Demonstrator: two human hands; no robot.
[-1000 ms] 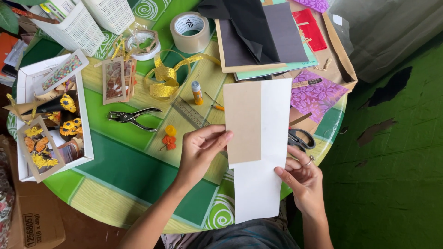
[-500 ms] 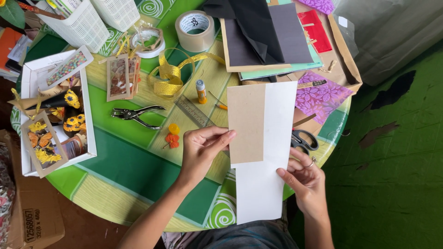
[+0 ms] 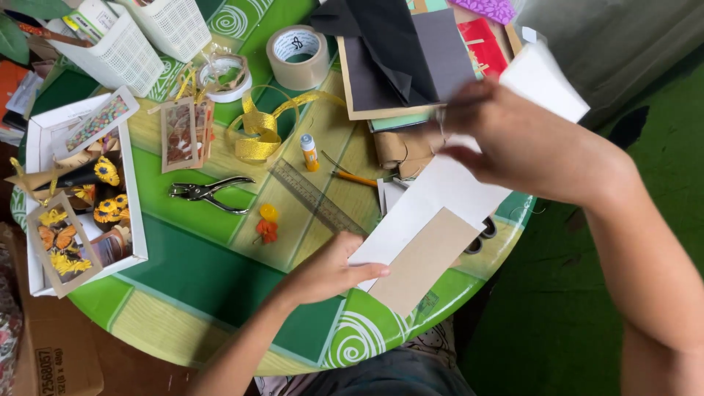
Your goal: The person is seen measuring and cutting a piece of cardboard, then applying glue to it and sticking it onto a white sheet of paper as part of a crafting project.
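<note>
Craft work at a round table, seen from above. Nearest the viewer, the left hand (image 3: 334, 273) pins the lower corner of a white sheet (image 3: 433, 205) to the table (image 3: 213, 271), its grip pressed flat with the thumb lying on the paper's edge; a tan card strip (image 3: 424, 260) rests on the sheet, slanting toward the table's near rim. A second ago both pieces stood upright and square to the viewer, held at either side near the near edge; they are now turned diagonally, and the right hand (image 3: 528, 147) has left the lower edge and risen to the sheet's far end, blurred by motion, its grip closed on the upper part of the paper, though the fingertips themselves cannot be made out. The reading is that the paper is being repositioned or folded rather than set aside. Beyond the left hand lie a small orange flower (image 3: 267, 230), a clear ruler (image 3: 317, 198), a hole punch (image 3: 207, 193), a glue stick (image 3: 309, 152) and a pencil (image 3: 355, 177). Farther off are a gold ribbon (image 3: 258, 132), a roll of brown tape (image 3: 297, 55), a stack of dark papers (image 3: 400, 51) and two white baskets (image 3: 117, 51). A white tray of sunflower decorations (image 3: 44, 143) sits at the left. The tablecloth is green with swirls; the floor (image 3: 653, 95) is green too.
</note>
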